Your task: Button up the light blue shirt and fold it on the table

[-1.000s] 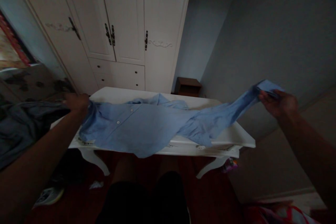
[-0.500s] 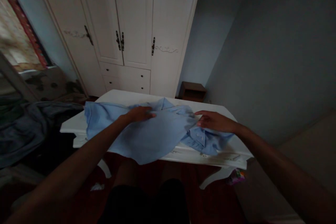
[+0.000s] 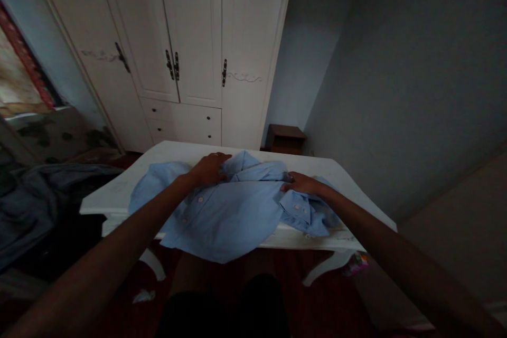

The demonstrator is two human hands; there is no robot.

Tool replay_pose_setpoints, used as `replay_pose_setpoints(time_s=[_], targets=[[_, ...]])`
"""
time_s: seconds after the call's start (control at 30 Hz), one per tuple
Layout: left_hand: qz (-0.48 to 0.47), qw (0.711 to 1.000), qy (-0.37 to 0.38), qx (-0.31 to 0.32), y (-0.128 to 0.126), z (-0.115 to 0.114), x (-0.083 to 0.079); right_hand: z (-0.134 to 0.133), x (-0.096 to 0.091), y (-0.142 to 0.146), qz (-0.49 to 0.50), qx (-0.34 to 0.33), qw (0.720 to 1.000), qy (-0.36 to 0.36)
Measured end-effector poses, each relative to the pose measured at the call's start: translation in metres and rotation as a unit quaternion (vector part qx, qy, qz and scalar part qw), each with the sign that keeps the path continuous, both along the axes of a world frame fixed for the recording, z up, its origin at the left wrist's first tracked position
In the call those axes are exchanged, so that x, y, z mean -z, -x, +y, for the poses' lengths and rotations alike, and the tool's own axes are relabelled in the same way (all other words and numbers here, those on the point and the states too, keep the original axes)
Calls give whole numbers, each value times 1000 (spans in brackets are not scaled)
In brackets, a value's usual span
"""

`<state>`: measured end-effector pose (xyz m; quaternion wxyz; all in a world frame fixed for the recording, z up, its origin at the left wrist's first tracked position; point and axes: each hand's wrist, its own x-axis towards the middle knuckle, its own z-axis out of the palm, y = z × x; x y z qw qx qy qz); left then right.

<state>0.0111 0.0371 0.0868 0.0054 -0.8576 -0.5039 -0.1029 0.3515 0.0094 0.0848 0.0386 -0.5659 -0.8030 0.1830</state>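
A light blue button shirt (image 3: pixel 233 211) lies spread on a low white table (image 3: pixel 111 198), its hem hanging over the near edge. My left hand (image 3: pixel 209 168) rests palm down on the shirt near its collar, fingers stretched out. My right hand (image 3: pixel 301 184) lies flat on the right shoulder area, where the folded-in sleeve with its buttoned cuff (image 3: pixel 301 210) is bunched up. Neither hand grips the cloth.
A white wardrobe (image 3: pixel 190 37) with dark handles and drawers stands behind the table. A small brown stool (image 3: pixel 284 138) sits by the wall. Dark grey cloth (image 3: pixel 35 200) lies piled at the left. Bits of litter lie on the red floor (image 3: pixel 144 296).
A second ago my hands held the shirt stretched wide, the right one holding the sleeve out. The sleeve now lies folded in on the table and both hands rest flat near the collar.
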Motion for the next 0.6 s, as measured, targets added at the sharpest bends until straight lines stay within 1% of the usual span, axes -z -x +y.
replay_pose_setpoints(time_s=[0.07,0.13,0.23,0.3,0.4,0.47,0.5,0.53,0.57,0.6], targets=[[29,999,20,40,-8,11,10,-1,-1,7,-9,-3,1000,29],[51,996,51,56,-15,22,19,-6,-4,14,-38,-17,998,44],[56,992,95,55,-19,32,25,-16,-11,20,-81,-40,995,41],[48,993,101,29,-16,34,24,-22,-18,18,-84,-53,994,34],[26,997,61,-42,1,32,13,-24,-33,1,-46,-67,996,24],[4,994,17,-112,20,31,0,-20,-46,-19,-37,-57,998,-11],[-14,988,-7,-154,31,31,-7,-18,-52,-30,-44,-41,997,-42],[-36,979,-30,-197,43,33,-14,-15,-59,-40,-53,-17,995,-88],[-75,964,-55,-250,54,35,-21,-13,-65,-49,-58,13,987,-152],[-157,933,-83,-312,63,38,-27,-11,-70,-55,-59,42,972,-223]])
